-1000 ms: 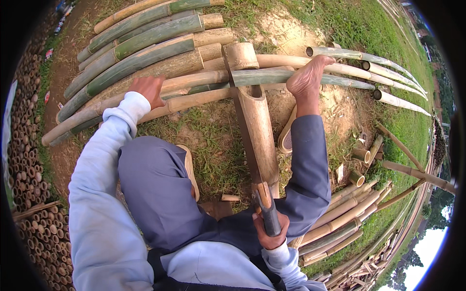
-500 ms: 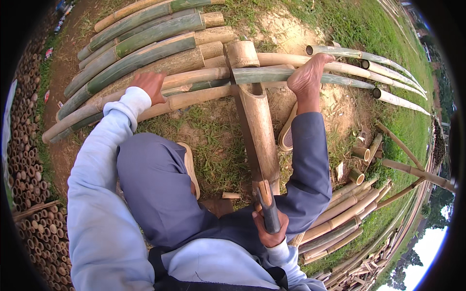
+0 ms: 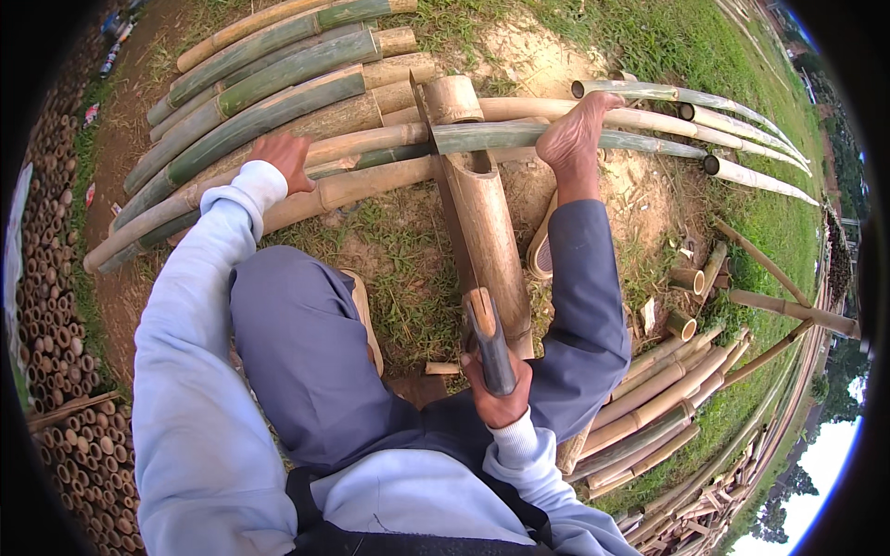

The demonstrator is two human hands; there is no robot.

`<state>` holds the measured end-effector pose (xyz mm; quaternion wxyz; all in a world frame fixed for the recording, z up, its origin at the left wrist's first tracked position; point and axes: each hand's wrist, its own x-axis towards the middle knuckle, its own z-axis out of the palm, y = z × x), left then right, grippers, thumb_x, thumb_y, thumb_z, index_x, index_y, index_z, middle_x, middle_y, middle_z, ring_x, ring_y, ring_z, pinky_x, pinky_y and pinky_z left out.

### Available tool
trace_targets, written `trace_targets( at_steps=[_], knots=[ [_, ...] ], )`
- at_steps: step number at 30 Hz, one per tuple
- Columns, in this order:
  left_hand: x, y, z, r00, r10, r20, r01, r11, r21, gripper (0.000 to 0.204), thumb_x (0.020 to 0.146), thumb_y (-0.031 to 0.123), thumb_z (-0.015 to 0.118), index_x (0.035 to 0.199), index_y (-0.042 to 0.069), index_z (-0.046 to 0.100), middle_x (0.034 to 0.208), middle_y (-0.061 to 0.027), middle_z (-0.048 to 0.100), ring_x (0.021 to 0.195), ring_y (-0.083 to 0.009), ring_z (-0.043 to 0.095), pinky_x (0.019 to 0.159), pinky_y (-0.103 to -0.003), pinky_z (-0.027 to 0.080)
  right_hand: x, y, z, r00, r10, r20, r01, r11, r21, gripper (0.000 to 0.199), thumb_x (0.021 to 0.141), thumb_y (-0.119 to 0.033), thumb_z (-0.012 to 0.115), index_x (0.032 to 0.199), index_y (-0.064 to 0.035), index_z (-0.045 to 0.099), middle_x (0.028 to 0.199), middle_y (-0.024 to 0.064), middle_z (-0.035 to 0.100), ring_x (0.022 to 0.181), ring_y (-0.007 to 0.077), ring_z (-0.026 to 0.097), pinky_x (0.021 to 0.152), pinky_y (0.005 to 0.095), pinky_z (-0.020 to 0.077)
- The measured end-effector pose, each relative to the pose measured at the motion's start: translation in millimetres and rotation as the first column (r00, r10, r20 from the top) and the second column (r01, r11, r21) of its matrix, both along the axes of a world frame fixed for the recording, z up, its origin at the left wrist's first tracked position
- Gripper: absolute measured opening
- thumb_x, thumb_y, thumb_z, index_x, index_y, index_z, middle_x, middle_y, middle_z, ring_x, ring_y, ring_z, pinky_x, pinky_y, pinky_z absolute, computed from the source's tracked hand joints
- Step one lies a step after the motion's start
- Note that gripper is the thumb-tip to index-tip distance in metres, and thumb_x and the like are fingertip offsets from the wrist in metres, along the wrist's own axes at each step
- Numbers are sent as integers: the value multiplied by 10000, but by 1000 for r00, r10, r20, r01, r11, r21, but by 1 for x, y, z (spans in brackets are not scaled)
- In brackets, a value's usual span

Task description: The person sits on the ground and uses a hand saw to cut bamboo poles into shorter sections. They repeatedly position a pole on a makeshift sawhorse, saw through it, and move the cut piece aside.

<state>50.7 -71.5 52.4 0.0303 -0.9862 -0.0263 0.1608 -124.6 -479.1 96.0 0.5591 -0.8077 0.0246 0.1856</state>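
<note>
My right hand (image 3: 503, 398) is closed around the dark handle of a handsaw (image 3: 495, 347). Its long blade points away from me and lies across a green bamboo pole (image 3: 491, 137), beside a thick upright-looking bamboo support (image 3: 489, 241) with an open, notched top. On the left, my left hand (image 3: 283, 159) grips a tan bamboo pole (image 3: 362, 141) in line with the green one, its fingers partly hidden over the far side. My bare foot (image 3: 573, 137) presses on the green pole to the right of the blade.
Several bamboo poles (image 3: 287, 74) lie side by side at the far left. More cut poles (image 3: 640, 408) are stacked at my right, near short offcuts (image 3: 681, 324). A large pile of bamboo ends (image 3: 56, 306) lines the left edge. Sawdust (image 3: 547, 56) covers ground beyond the poles.
My right hand and the saw have moved forward, away from me, and slightly left. The left hand and the foot keep their places on the poles.
</note>
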Motion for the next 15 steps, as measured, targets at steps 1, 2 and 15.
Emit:
trace_targets(
  at_steps=[1, 2, 15],
  knots=[
    [6, -5, 3, 995, 2, -95, -2, 1000, 7, 535, 685, 343, 849, 1078, 37, 652, 965, -225, 727, 976, -404, 696, 882, -505, 527, -20, -16, 19, 1000, 9, -25, -9, 1000, -29, 230, 872, -41, 731, 1088, 15, 677, 738, 65, 623, 683, 104, 561, 670, 283, 498],
    [5, -7, 1, 998, -11, -55, 11, 1000, 0, 532, 686, 341, 847, 1078, 38, 653, 955, -222, 727, 966, -406, 697, 877, -504, 529, -25, -22, 26, 1000, 13, 1, -13, 999, -52, 231, 873, -36, 727, 1093, 17, 677, 738, 60, 621, 680, 100, 557, 664, 279, 496],
    [13, 0, 3, 999, -20, 42, 19, 1000, 22, 550, 686, 343, 848, 1106, 38, 666, 997, -224, 725, 995, -405, 694, 898, -509, 525, 61, 36, -32, 991, -8, 133, 4, 1000, 31, 172, 866, -67, 742, 992, 11, 654, 739, 73, 627, 702, 103, 552, 681, 298, 490]
  ],
)
